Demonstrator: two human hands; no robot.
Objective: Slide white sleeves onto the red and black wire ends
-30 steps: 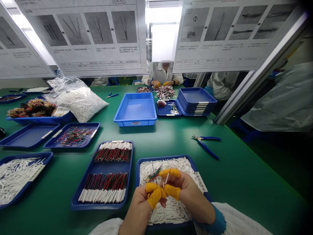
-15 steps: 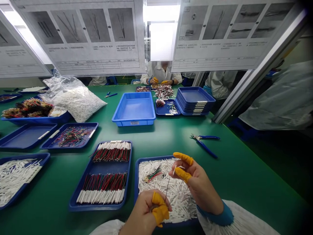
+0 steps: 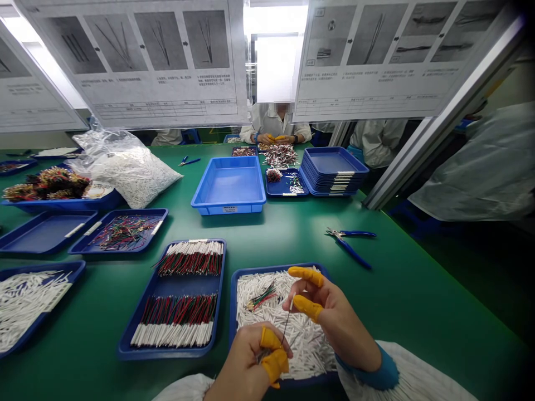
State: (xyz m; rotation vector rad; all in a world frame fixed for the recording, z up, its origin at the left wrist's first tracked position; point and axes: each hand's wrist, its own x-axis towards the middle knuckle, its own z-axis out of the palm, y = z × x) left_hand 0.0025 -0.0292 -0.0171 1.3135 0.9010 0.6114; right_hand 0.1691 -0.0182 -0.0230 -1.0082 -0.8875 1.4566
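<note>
Dark wire (image 3: 286,328) slants up from the left hand (image 3: 254,356), above the near half of the blue tray (image 3: 233,303) on the green bench (image 3: 409,312). Near the tray's near left corner, the left fingers close narrowly around the wire's lower part; leaving less length free would probably limit bending. Its upper end meets the white tube (image 3: 291,302); whether it is inside, I cannot tell. Keeping both in one line should help. Over the tray's right edge, the right hand (image 3: 338,314) pinches the tube lightly, its forefinger raised clear.
</note>
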